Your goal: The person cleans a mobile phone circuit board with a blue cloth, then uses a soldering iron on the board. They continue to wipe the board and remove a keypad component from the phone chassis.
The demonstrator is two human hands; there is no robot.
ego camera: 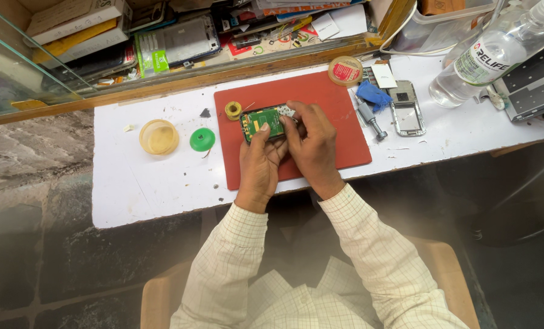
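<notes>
A small opened phone with its green circuit board (263, 121) showing is held above a red mat (345, 131) on a white worktop (150, 183). My left hand (258, 159) grips it from below, thumb on the board. My right hand (311, 143) holds its right end, fingers curled over the top edge. A small yellow solder spool (233, 110) lies on the mat just left of the phone.
On the worktop: a yellow round dish (158, 136), a green round lid (202, 139), a screwdriver (369, 117), a blue cloth (373, 95), a grey phone frame (407, 109), a round tin (345, 70), a clear bottle (491, 55). Cluttered shelf behind.
</notes>
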